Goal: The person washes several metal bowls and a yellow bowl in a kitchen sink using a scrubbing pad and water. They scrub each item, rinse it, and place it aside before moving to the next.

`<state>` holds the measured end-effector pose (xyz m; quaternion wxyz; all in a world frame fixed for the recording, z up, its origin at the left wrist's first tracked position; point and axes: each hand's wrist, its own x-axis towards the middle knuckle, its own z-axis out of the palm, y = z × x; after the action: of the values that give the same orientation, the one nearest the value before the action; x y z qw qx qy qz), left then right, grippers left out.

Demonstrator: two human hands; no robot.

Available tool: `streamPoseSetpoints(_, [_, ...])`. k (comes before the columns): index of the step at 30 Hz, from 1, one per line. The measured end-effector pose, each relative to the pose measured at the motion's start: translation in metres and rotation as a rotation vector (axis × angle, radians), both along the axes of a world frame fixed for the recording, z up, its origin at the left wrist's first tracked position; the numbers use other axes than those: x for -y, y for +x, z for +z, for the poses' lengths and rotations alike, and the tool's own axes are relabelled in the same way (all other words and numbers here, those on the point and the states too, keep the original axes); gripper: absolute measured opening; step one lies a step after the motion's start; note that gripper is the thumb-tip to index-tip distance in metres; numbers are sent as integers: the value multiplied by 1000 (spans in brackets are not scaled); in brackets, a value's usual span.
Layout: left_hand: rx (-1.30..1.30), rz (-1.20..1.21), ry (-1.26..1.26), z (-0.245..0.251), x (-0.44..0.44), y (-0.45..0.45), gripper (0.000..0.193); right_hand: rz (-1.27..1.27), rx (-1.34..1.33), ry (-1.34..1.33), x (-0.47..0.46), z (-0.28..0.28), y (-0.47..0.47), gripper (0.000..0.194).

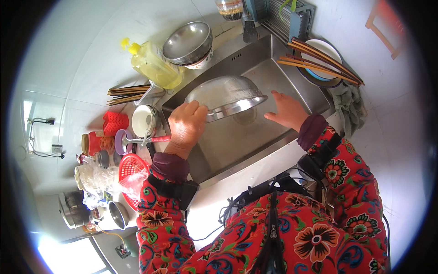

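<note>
A stainless-steel basin (pixel 224 94) is tipped on its side over the metal sink (pixel 219 154), its outer wall facing up and away from me. My left hand (pixel 188 120) grips its rim at the left end; the fingertips are partly hidden. To the right of the basin, my right hand (pixel 287 109) is held over the sink with thumb and fingers apart, touching nothing. Past the basin the drain fitting (pixel 245 115) shows on the sink floor. Whether the basin holds anything cannot be seen.
Behind the sink stand stacked bowls (pixel 188 42) and a yellow soap bottle (pixel 154 65). Chopsticks (pixel 325 63) lie across bowls at the right, beside a grey cloth (pixel 348 109). At the left are a ladle (pixel 147 139), a white bowl (pixel 143 120) and a red plastic basket (pixel 131 167).
</note>
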<state>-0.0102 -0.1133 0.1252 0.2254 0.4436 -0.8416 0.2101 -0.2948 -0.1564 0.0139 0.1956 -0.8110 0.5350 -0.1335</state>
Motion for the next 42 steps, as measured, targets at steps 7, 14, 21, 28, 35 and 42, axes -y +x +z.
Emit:
streamPoseSetpoints(7, [-53,-51,-21,-3,-10,-11,13,-103,201,88,15,12,5,59])
streamPoseSetpoints(14, [-123,-45,-7,-4,-18,-7,23,46,221,25,17,8,4,50])
streamPoseSetpoints(21, [-109,-40,-82,-3,-19,6,19,85,306,-74,20,22,12,46])
streamPoseSetpoints(28, [-383,275,129,-11,-22,18,19,115,225,-68,38,56,25,29])
streamPoseSetpoints(35, [-731,478,704,-63,-20,51,39,194,17,-9,71,78,38,22])
streamPoseSetpoints(42, [-1120,614,1152,-118,-45,40,27,173,-9,-87,93,71,46,34])
